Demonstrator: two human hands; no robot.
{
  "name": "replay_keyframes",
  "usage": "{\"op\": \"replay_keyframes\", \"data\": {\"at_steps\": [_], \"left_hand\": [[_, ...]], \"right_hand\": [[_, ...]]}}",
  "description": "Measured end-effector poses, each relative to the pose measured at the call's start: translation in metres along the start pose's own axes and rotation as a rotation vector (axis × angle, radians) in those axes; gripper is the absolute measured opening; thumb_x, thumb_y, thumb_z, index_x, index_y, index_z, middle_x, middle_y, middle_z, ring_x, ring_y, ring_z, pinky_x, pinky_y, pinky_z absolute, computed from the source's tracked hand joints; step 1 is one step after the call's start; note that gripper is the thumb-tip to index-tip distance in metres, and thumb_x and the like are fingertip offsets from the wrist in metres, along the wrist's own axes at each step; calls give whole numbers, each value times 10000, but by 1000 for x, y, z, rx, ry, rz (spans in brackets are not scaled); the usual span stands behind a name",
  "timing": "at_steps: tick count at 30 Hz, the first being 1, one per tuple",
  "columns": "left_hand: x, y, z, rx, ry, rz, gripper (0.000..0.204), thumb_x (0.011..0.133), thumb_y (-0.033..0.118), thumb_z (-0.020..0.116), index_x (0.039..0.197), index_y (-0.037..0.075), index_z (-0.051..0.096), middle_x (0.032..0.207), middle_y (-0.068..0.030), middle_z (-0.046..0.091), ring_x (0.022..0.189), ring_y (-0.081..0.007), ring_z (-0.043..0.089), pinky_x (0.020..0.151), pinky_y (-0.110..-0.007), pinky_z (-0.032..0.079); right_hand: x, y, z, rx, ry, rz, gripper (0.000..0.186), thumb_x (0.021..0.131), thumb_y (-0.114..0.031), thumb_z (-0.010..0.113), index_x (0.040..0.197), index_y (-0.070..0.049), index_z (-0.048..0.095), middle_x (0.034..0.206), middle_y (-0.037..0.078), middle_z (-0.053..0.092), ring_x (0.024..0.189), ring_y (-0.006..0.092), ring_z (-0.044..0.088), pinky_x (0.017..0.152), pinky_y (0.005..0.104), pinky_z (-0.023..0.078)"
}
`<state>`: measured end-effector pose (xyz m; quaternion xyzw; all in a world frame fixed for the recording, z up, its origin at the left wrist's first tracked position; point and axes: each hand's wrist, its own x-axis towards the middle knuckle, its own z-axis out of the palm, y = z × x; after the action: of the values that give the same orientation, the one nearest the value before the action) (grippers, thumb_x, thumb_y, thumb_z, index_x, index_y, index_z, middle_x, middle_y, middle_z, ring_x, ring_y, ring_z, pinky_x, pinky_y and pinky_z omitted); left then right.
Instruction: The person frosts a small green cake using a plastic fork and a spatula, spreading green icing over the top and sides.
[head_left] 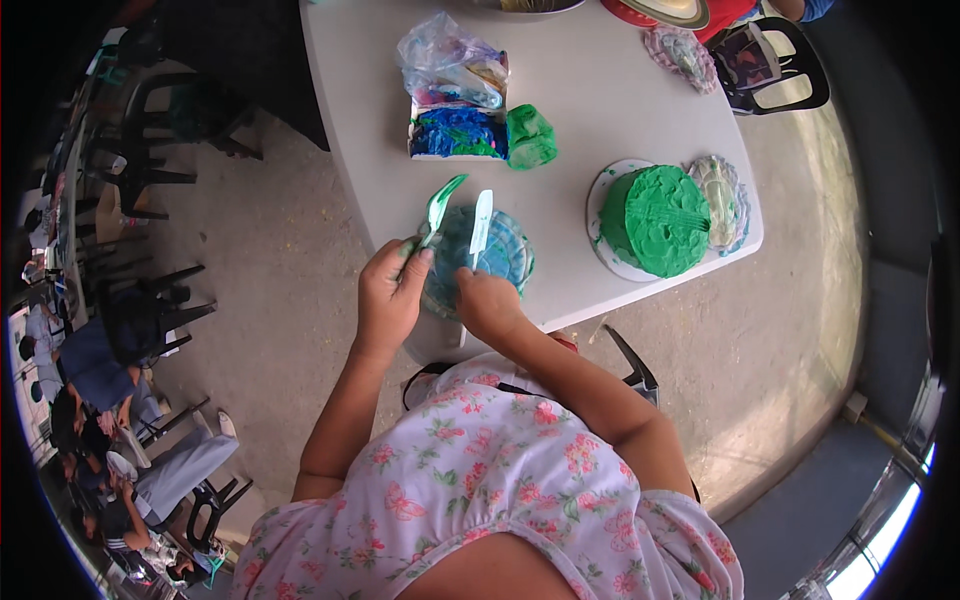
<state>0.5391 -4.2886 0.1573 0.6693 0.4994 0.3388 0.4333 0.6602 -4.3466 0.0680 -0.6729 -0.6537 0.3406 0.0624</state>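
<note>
My left hand (395, 285) is closed around a slim white utensil (438, 210) smeared with green frosting; its exact kind is unclear. Just beside it, my right hand (490, 302) grips a white flat-bladed spatula (482, 222), whose handle end shows below the fist. The two blades point away from me and stand apart. Beneath both hands lies a round bluish plate (510, 250) that looks plastic-covered and carries green smears. To the right, a green-frosted round cake (655, 222) sits on a white board (598, 215), with ridged streaks across its top.
Beyond the plate, an open box (458, 157) holds blue-smeared wrapping and a clear plastic bag (440, 50). A crumpled green-stained lump (531, 136) touches it. A plastic-covered round (722, 205) lies near the white table's (590, 80) right corner. Black chairs (780, 65) stand around.
</note>
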Motion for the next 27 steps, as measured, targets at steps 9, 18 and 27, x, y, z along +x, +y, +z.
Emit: {"op": "replay_keyframes", "data": {"at_steps": [9, 18, 27], "left_hand": [[25, 16, 14, 117, 24, 206, 147, 827, 105, 542, 887, -22, 583, 728, -98, 540, 627, -209, 527, 578, -294, 417], [47, 44, 45, 138, 39, 220, 129, 791, 61, 562, 900, -2, 589, 774, -103, 556, 662, -219, 543, 600, -308, 428], [45, 82, 102, 22, -97, 202, 140, 777, 1, 534, 907, -23, 580, 797, -112, 561, 696, -222, 554, 634, -290, 429]], "right_hand": [[-33, 38, -21, 535, 369, -11, 179, 733, 6, 536, 895, 3, 460, 770, 204, 583, 659, 337, 597, 579, 380, 480], [-111, 51, -101, 843, 686, 191, 315, 809, 35, 503, 1099, -28, 396, 812, 123, 598, 625, 122, 562, 535, 245, 447], [-170, 66, -178, 537, 659, 131, 231, 748, 40, 590, 969, -19, 556, 803, 97, 589, 690, 146, 580, 586, 248, 453]]}}
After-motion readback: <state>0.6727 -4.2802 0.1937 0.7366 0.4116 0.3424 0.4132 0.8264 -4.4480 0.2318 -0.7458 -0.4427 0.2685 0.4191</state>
